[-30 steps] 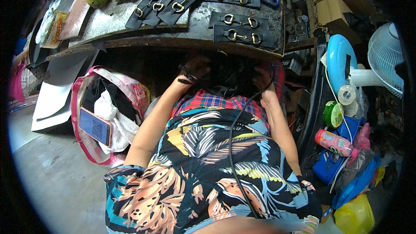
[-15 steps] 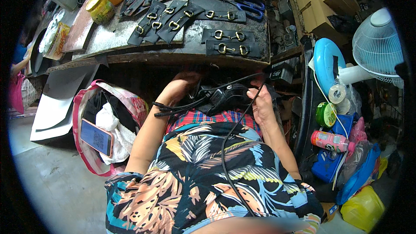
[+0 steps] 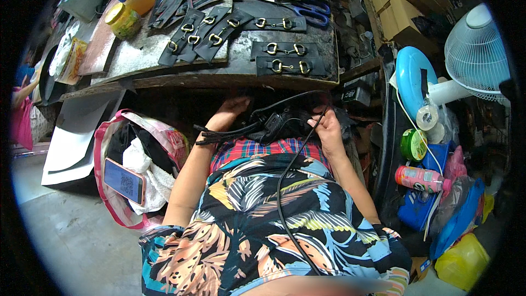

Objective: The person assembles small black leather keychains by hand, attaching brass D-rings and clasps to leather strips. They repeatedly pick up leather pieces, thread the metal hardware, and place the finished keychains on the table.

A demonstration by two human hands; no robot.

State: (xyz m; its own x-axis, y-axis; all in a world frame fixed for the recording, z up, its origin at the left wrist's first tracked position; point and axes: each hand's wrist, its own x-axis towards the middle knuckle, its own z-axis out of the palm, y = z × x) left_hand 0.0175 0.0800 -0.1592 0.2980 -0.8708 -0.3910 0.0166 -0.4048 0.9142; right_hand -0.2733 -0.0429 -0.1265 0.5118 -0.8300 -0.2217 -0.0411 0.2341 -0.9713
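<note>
On my lap, over a red plaid cloth (image 3: 246, 152), lies a black bundle of straps and cords (image 3: 274, 126), its cord ends jutting left. My left hand (image 3: 233, 109) is beside the bundle, its fingertips lost in the dark under the bench edge. My right hand (image 3: 327, 124) is at the bundle's right end, fingers curled together in a pinch; what lies between them is too dark to make out. A thin black cable (image 3: 280, 183) runs past these fingers and down over my patterned shirt.
The workbench (image 3: 241, 74) ahead bears black straps with gold bits (image 3: 282, 67), blue-handled scissors (image 3: 312, 13) and jars (image 3: 123, 22). At left stands a bag (image 3: 98, 159) holding a phone (image 3: 125, 181). A fan (image 3: 476, 49) and pink bottle (image 3: 419, 179) are at right. Someone's arm (image 3: 24, 96) shows far left.
My left hand has shifted slightly, staying beside the bundle. My right hand's fingers have drawn closer together. The whole view has tilted a little.
</note>
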